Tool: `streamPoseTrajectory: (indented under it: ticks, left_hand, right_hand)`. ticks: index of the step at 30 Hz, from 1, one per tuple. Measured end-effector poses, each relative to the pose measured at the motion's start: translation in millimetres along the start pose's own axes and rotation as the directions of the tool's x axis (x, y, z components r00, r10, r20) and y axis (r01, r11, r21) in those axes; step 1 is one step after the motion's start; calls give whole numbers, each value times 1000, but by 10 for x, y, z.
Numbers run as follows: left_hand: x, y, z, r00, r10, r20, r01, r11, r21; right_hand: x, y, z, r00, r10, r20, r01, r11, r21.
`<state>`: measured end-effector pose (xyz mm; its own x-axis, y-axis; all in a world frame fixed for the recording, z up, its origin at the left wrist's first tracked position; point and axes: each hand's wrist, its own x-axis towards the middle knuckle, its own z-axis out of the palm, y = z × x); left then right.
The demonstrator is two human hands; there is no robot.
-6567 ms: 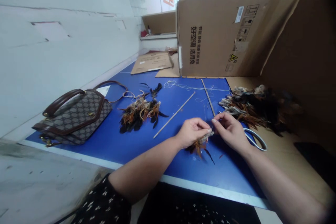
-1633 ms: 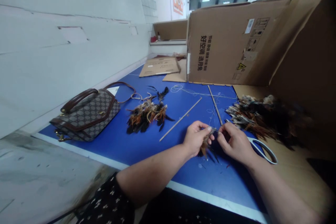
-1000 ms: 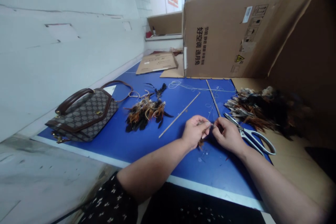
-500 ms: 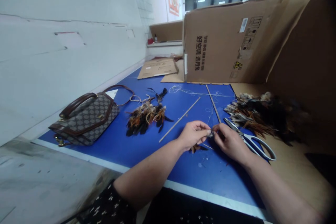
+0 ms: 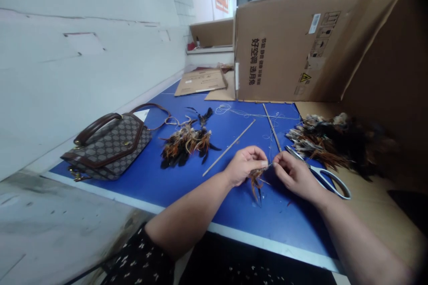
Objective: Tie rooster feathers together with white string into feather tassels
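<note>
Between thumb and fingers, my left hand (image 5: 246, 165) pinches a small bunch of brown and black feathers (image 5: 256, 183), whose tips hang down over the blue table (image 5: 187, 196). My right hand (image 5: 294, 174) is closed in a pinch just to the right, at the thin thread (image 5: 270, 147) by the bunch's top end. The thread runs up from the fingertips toward loose coils on the table. Scissors (image 5: 329, 181) with white and dark handles lie beside and partly behind my right hand. Exactly how the thread goes round the feathers is too small to make out.
A pile of feathers (image 5: 334, 140) lies on cardboard at the right, and a feather cluster (image 5: 187, 142) left of centre. Two thin sticks (image 5: 229, 148) rest on the table. A patterned handbag (image 5: 110, 147) stands at the left. A big cardboard box (image 5: 284, 53) rises behind.
The feather bunch has turned in my left hand, so more of its feathers now hang below the fingers. My right hand has drawn slightly away from the left. The view has tilted a little.
</note>
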<state>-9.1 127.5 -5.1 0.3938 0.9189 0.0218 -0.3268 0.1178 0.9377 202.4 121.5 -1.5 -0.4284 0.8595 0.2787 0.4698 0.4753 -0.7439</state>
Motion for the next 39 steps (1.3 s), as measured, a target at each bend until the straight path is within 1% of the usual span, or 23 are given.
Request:
streamPoseTrajectory:
  ticks: [2, 4, 7, 9, 12, 15, 17, 20, 23, 25, 26, 28, 31, 33, 35, 39]
  left_hand:
    - [5, -1, 5, 999, -19, -26, 20, 999, 45]
    - [11, -4, 11, 997, -54, -54, 59, 995, 86]
    - [20, -5, 14, 991, -104, -79, 114, 984, 134]
    - [23, -4, 16, 989, -121, -86, 135, 974, 180]
    - [21, -3, 24, 985, -142, -100, 162, 957, 240]
    - [13, -5, 34, 979, -172, -113, 196, 947, 256]
    - [8, -12, 35, 978, -180, -106, 199, 954, 222]
    - [10, -29, 24, 983, -172, -59, 179, 974, 136]
    - [24, -50, 1, 984, -175, -18, 176, 982, 66]
    - [39, -66, -17, 987, -160, -32, 161, 986, 33]
    - [47, -74, -25, 988, -146, -46, 147, 989, 23]
    - [61, -87, -38, 990, -121, -69, 123, 992, 18]
    - [73, -97, -48, 990, -117, -75, 118, 993, 13]
    - [79, -100, -52, 991, -111, -80, 112, 994, 7]
    - [85, -102, -58, 991, -97, -95, 99, 995, 7]
    - [94, -106, -70, 989, -95, -116, 99, 995, 26]
  right_hand:
    - [-8, 19, -28, 999, -48, -12, 45, 982, -182]
    - [-16, 19, -49, 998, -61, -2, 58, 957, -285]
    - [-23, 1, -75, 997, -78, 23, 81, 935, -346]
    - [-25, -9, -97, 995, -95, 19, 95, 926, -365]
    - [-30, -2, -132, 992, -124, -17, 110, 928, -356]
    - [-33, 38, -141, 987, -136, -86, 104, 947, -304]
    - [-25, 78, -121, 982, -124, -145, 77, 952, -296]
    - [11, 131, -78, 971, -109, -213, 46, 959, -281]
    - [51, 128, -75, 949, -169, -267, 101, 963, -248]
    - [56, 82, -109, 925, -221, -308, 151, 960, -235]
    - [50, 52, -134, 922, -233, -308, 168, 960, -223]
    - [27, -5, -183, 944, -216, -250, 170, 966, -192]
    - [-7, -39, -224, 989, -135, -64, 122, 975, -185]
    - [-16, -23, -222, 995, -94, 24, 97, 974, -204]
    - [-13, 2, -210, 994, -98, 43, 105, 972, -210]
    - [2, 24, -195, 987, -162, 6, 159, 960, -229]
